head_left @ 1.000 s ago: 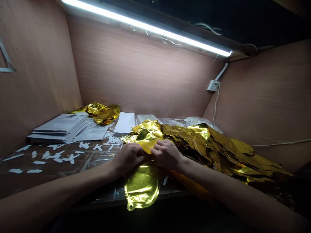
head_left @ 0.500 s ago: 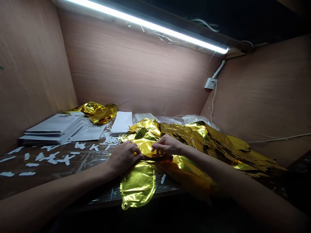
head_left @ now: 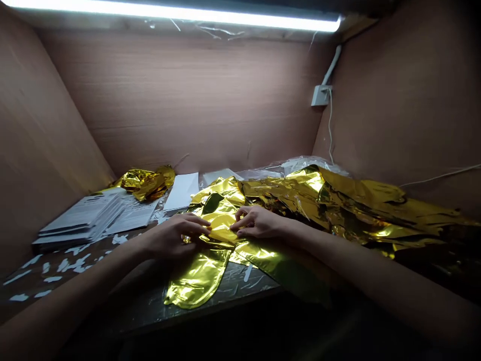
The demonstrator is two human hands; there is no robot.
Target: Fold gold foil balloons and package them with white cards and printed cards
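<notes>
A flat, uninflated gold foil balloon (head_left: 197, 276) lies at the front of the worktop, one rounded lobe pointing towards me. My left hand (head_left: 176, 231) rests over its left side; the fingers reach across the foil, apart from the thumb, which is partly in shadow. On the other side, my right hand (head_left: 257, 223) bends its fingers and thumb down to the foil in a pinch. Between the two hands shows a smooth bright patch of the balloon. A second lobe runs under my right forearm into shadow.
A large heap of gold foil balloons (head_left: 361, 210) spreads along the right. Stacks of printed sheets (head_left: 80, 218), white cards (head_left: 182, 190) and crumpled gold foil (head_left: 146, 181) lie at the back left. White scraps (head_left: 77, 261) litter the left worktop. Wooden walls (head_left: 203, 95) enclose it.
My view has turned and tilted down. The hands have moved apart slightly, and the left hand's fingers have loosened and spread. The front lobe has swung to the left.
</notes>
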